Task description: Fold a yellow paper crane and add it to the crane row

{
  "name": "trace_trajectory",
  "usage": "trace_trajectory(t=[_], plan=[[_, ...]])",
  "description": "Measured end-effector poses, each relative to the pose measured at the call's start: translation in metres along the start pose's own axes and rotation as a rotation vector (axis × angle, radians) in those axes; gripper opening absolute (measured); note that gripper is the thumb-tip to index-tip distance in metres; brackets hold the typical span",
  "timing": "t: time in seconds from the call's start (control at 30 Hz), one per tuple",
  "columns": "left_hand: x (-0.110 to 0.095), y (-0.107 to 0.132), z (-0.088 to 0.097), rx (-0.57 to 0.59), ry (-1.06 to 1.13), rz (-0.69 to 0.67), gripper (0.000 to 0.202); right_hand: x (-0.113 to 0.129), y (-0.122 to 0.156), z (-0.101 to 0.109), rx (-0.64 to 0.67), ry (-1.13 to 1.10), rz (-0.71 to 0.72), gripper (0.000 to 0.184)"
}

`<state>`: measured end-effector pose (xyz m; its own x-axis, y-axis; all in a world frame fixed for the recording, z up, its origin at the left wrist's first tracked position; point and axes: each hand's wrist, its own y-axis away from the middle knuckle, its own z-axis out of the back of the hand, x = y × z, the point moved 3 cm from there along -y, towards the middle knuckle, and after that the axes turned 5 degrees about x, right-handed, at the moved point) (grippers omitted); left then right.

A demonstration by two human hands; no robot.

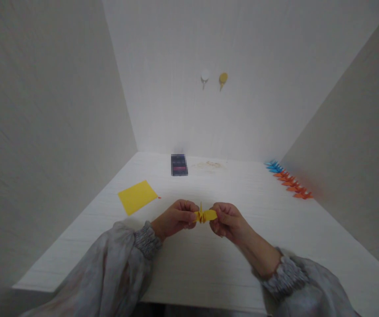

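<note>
A yellow origami crane [204, 215] is stretched between my two hands above the table, near its front middle. My left hand [180, 215] pinches the crane's left wing between thumb and fingers. On the other side, my right hand [226, 219] grips the tip of the right wing. One thin point of the folded paper stands up at the centre, between the spread wings. The fingertips hide the outer ends of both wings.
Yellow paper [138, 197] lies to the left, with a small orange-red scrap [159, 197] at its corner. A dark blurred object [179, 165] is near the back wall. Blue cranes [274, 166] and orange cranes [293, 185] line the right wall. Two hooks [222, 78] hang on the back wall.
</note>
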<state>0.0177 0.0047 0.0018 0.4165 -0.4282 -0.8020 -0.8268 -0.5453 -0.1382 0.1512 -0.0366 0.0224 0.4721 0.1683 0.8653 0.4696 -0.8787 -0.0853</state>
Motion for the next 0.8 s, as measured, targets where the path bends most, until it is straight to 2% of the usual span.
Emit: trace_trajectory(t=[0.1, 0.17, 0.27, 0.33, 0.4, 0.5, 0.63, 0.8], plan=[[-0.002, -0.001, 0.001, -0.024, -0.009, -0.020, 0.018, 0.001, -0.004, 0.002, 0.016, 0.047, -0.023, 0.027], [-0.003, -0.002, 0.002, -0.068, -0.042, -0.023, 0.019, 0.004, -0.008, 0.008, -0.033, 0.095, 0.020, 0.030], [-0.004, -0.004, 0.003, -0.163, -0.119, -0.004, 0.020, 0.013, -0.009, 0.022, -0.289, 0.208, 0.229, 0.025], [-0.004, -0.007, 0.003, -0.233, -0.183, -0.006, 0.019, 0.022, -0.005, 0.029, -0.479, 0.377, 0.409, 0.016], [-0.004, -0.009, 0.003, -0.298, -0.246, -0.040, 0.019, 0.029, 0.001, 0.029, -0.562, 0.581, 0.558, 0.009], [-0.006, -0.012, 0.003, -0.369, -0.326, -0.099, 0.020, 0.033, 0.006, 0.018, -0.511, 0.898, 0.658, 0.009], [-0.007, -0.012, 0.001, -0.404, -0.386, -0.094, 0.022, 0.026, 0.003, 0.002, -0.407, 1.271, 0.621, 0.017], [-0.005, -0.011, -0.002, -0.346, -0.382, -0.052, 0.024, 0.020, 0.000, -0.003, -0.442, 1.425, 0.622, 0.006]])
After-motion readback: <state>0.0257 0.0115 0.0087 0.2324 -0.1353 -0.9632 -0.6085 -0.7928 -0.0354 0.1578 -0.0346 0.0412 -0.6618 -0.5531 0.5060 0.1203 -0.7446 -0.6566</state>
